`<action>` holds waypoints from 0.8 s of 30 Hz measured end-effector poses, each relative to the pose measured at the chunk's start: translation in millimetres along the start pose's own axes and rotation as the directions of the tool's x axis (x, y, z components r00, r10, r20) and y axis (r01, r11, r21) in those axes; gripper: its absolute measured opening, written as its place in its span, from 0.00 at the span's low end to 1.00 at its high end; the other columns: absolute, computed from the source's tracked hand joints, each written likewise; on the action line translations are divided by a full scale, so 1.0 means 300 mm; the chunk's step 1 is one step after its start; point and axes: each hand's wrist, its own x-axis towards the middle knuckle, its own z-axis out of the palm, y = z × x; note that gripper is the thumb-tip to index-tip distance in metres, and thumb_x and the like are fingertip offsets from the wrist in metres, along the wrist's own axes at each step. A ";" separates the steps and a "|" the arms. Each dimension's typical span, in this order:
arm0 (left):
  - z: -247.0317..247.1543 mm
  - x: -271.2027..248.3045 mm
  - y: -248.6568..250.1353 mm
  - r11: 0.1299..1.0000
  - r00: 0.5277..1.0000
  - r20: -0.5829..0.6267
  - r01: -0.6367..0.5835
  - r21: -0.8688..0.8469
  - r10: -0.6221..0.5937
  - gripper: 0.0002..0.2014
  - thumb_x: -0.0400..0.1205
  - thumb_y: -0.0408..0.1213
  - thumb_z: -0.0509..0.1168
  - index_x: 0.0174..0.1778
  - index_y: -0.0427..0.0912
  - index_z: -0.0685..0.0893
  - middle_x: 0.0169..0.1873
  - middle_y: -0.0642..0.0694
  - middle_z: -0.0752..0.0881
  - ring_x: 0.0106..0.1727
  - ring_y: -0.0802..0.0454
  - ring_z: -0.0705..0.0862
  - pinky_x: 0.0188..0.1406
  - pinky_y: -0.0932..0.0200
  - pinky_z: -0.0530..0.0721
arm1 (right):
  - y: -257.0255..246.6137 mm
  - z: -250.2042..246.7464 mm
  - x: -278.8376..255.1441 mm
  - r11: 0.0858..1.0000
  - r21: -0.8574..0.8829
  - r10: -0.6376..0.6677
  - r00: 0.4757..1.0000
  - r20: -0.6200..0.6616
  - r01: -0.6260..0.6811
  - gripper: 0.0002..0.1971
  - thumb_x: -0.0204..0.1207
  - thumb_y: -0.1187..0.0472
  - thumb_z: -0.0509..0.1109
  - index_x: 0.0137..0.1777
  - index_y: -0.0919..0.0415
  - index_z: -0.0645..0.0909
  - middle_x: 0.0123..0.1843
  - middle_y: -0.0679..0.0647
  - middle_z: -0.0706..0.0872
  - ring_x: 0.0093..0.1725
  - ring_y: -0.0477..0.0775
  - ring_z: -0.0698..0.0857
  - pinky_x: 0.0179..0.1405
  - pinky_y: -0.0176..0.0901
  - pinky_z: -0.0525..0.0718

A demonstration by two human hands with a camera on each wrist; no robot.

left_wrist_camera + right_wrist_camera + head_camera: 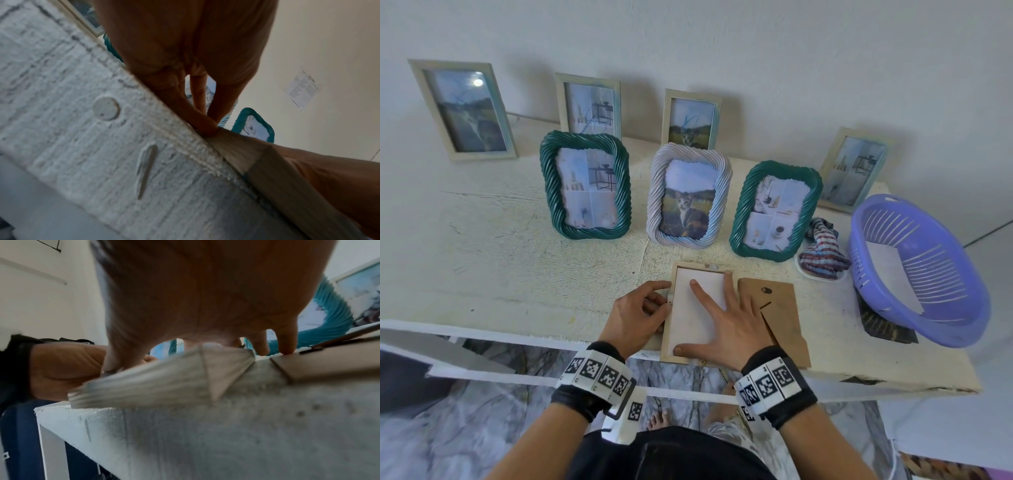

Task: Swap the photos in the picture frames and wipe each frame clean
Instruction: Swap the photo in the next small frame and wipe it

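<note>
Wooden frame (667,337) face-down, right hand (726,325) flat on it

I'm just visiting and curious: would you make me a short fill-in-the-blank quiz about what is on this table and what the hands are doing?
1. The right hand lies spread on the white sheet inside the wooden frame that lies ____ on the table.
2. The brown backing board lies to the ____ of that frame.
3. The photo in the white twisted frame shows a ____.
4. The striped cloth sits beside the ____ basket.

Missing words: face down; right; cat; purple
</note>
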 end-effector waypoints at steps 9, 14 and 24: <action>0.000 0.001 -0.004 1.000 1.000 0.000 0.005 -0.009 -0.005 0.17 0.78 0.30 0.71 0.60 0.52 0.85 0.38 0.51 0.86 0.34 0.55 0.86 0.33 0.59 0.89 | -0.007 -0.002 0.013 0.999 -0.043 0.000 1.000 -0.004 -0.001 0.60 0.54 0.15 0.60 0.81 0.33 0.33 0.84 0.63 0.32 0.82 0.71 0.35 0.81 0.65 0.44; 0.001 0.001 -0.003 1.000 1.000 -0.003 0.002 0.010 -0.002 0.17 0.78 0.31 0.71 0.60 0.53 0.84 0.38 0.50 0.86 0.35 0.55 0.86 0.34 0.58 0.90 | -0.015 -0.013 0.014 1.000 -0.002 0.030 0.997 -0.071 -0.030 0.57 0.59 0.18 0.62 0.82 0.37 0.36 0.86 0.63 0.43 0.84 0.68 0.44 0.81 0.60 0.48; -0.019 -0.018 0.090 0.995 0.998 0.004 -0.056 -0.077 0.057 0.22 0.76 0.54 0.73 0.65 0.54 0.81 0.47 0.56 0.88 0.47 0.64 0.87 0.42 0.58 0.88 | -0.004 -0.035 -0.037 0.969 0.237 -0.015 0.969 -0.247 0.075 0.47 0.68 0.34 0.72 0.81 0.35 0.46 0.85 0.55 0.51 0.84 0.58 0.51 0.80 0.52 0.59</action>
